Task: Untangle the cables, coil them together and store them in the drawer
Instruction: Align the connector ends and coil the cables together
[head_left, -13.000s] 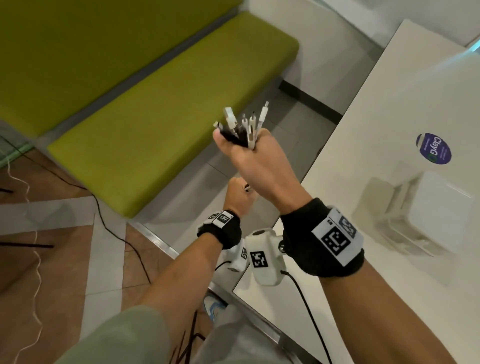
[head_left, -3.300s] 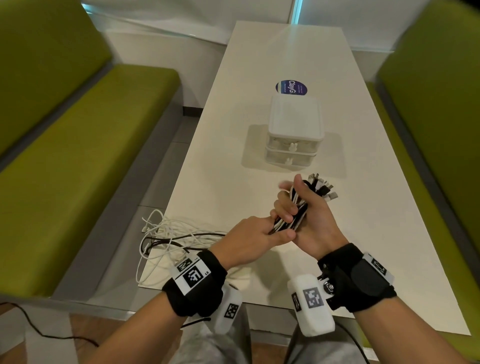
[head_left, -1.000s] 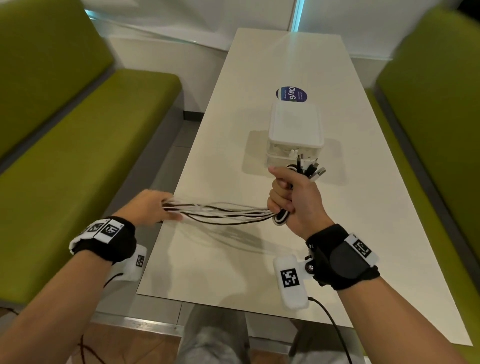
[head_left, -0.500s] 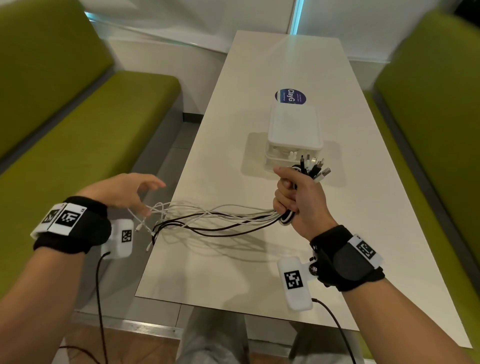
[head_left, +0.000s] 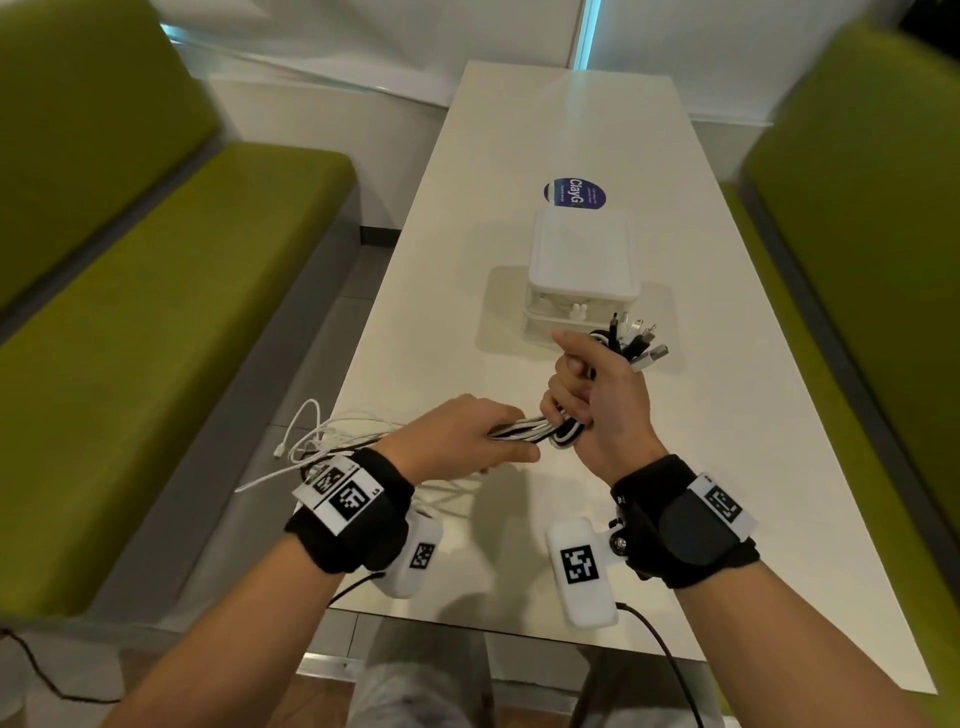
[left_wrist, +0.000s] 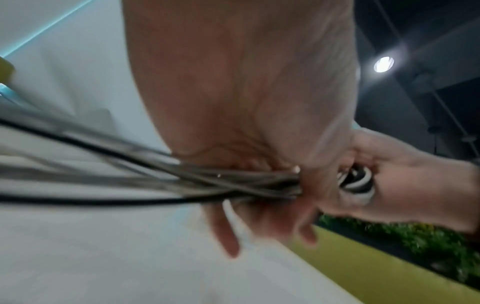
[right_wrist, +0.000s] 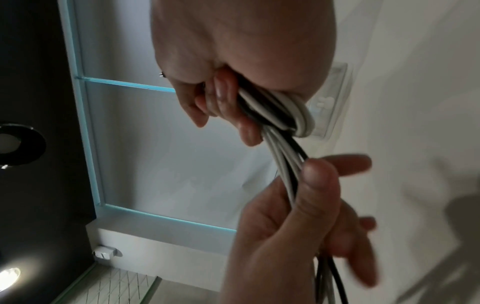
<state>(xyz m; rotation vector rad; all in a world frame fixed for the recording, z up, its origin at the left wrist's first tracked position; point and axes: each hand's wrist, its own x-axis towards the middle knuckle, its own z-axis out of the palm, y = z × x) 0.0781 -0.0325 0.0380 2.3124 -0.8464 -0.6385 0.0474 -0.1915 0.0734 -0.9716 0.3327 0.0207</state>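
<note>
My right hand (head_left: 576, 395) grips a bundle of black and white cables (head_left: 524, 431) upright in its fist, and the plugs (head_left: 636, 343) stick out above the thumb. In the right wrist view the cables (right_wrist: 280, 115) loop under the curled fingers (right_wrist: 221, 98). Just left of that fist, my left hand (head_left: 498, 441) pinches the same strands between thumb (right_wrist: 319, 185) and fingers. The loose tails (head_left: 311, 441) trail over the table's left edge. A small white drawer unit (head_left: 582, 260) stands behind the right hand with its drawers pushed in.
The long white table (head_left: 727, 467) carries a round blue sticker (head_left: 574, 192) behind the drawer unit. Green benches (head_left: 156, 338) run along both sides. A wall closes the far end.
My left hand came back from the table's left edge to the bundle and took hold of the strands beside the right fist. The tails now lie slack at that edge.
</note>
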